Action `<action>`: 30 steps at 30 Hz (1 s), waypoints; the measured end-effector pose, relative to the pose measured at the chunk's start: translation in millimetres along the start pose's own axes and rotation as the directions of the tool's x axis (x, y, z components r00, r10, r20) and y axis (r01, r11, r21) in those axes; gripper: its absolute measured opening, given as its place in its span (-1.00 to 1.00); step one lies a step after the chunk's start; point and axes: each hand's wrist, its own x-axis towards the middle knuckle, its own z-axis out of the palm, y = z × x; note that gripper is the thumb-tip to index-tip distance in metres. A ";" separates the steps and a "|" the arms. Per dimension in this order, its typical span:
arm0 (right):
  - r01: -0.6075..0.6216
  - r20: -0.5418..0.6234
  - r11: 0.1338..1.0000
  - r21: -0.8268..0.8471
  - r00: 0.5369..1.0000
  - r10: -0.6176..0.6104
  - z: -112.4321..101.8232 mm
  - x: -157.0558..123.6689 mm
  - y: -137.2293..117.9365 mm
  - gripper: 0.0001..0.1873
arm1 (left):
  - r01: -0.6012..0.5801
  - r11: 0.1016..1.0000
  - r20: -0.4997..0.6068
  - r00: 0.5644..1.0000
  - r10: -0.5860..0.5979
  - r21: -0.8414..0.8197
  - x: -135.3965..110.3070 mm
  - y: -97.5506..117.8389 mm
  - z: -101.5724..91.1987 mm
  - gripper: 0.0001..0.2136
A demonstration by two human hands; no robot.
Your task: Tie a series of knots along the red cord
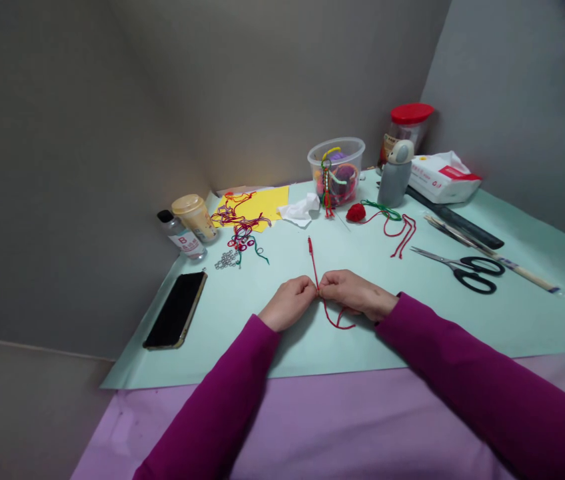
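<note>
Close together over the pale green sheet, my left hand [290, 301] and my right hand [355, 292] both pinch a thin red cord [314, 268]. The cord runs away from my fingertips to a thicker red end [310, 246] that lies on the sheet. Loose red tails curl toward me below the fingers, partly under my right hand. Whether there is a knot between the fingertips is hidden by the fingers. Black-handled scissors [462, 268] lie open-bladed to the right of my right hand.
A phone [176, 310], a small bottle [185, 239] and a cup [195, 217] stand or lie left. Tangled cords [242, 227] spread over yellow paper [275, 198]. Behind are a tub of yarn [357, 157], a red ball [356, 213], a grey bottle [395, 180] and tissues [445, 177].
</note>
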 end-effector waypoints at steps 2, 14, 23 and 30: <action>0.008 -0.004 1.000 -0.011 1.000 -0.008 0.6 -0.6 -0.9 -0.92 | 0.027 0.999 0.010 1.000 -0.027 -0.019 1.4 0.6 -0.5 -0.78; 0.132 0.001 0.926 -0.354 0.990 -0.141 -7.7 -13.4 -13.5 -0.89 | 0.041 0.988 0.001 0.999 -0.042 -0.152 3.4 -7.0 3.6 -0.82; 0.291 0.081 0.688 -0.665 0.944 -0.321 13.2 -29.9 -15.5 -0.81 | 0.119 0.921 0.101 0.991 -0.087 -0.371 5.8 -12.4 4.3 -0.79; 0.384 0.244 0.677 -0.628 0.923 -0.297 19.3 -42.2 -20.2 -0.80 | 0.143 0.886 0.144 0.986 -0.088 -0.441 5.0 -12.3 3.5 -0.82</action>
